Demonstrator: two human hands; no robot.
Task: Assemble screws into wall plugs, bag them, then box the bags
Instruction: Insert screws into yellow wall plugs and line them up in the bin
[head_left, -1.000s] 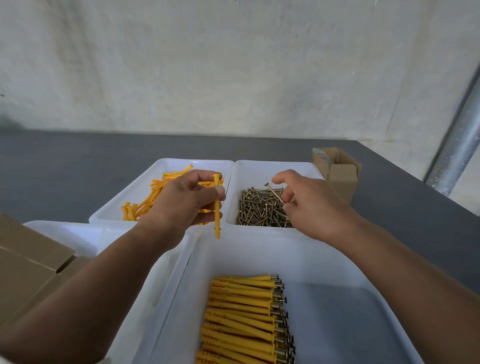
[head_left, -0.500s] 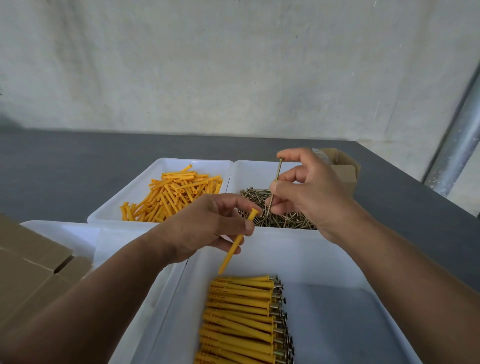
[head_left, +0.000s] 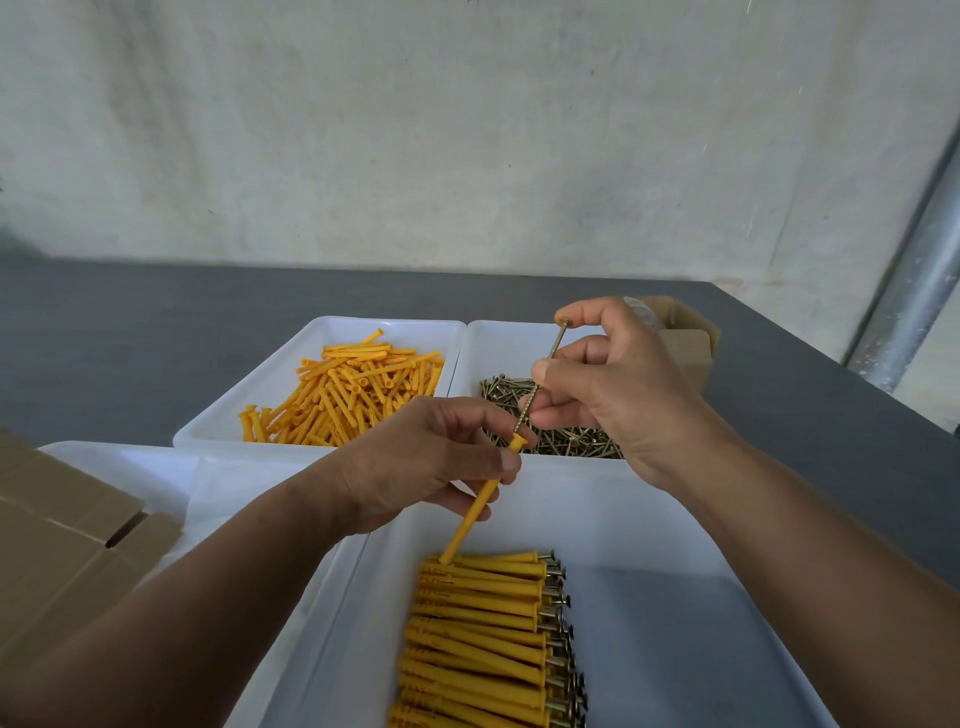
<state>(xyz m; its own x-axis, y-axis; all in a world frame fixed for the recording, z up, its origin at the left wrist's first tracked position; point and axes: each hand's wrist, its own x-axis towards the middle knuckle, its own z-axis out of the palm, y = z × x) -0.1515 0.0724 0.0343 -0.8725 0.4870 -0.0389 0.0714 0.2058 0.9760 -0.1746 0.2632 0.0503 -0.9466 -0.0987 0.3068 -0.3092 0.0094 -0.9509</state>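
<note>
Since 0.5 s ago, R hand (head_left: 618, 395), pinching the long brass-coloured metal screw (head_left: 541, 382), brings its tip to the mouth of the slim yellow plastic wall plug (head_left: 480, 501) gripped by L hand (head_left: 426, 462) over the white plastic tray (head_left: 597, 509), so insertion is prob. next.

Orange wall plug (head_left: 470, 519) tilted, open end up, brass screw (head_left: 555, 344) slanted above, tip at its mouth, assembled plugs (head_left: 478, 613) stacked below.

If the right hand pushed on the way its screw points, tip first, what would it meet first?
Most likely the flared mouth of the plug pinched in the left hand: the tip of the screw in the right hand sits just above it, roughly in line. One view leaves depth unclear.
</note>
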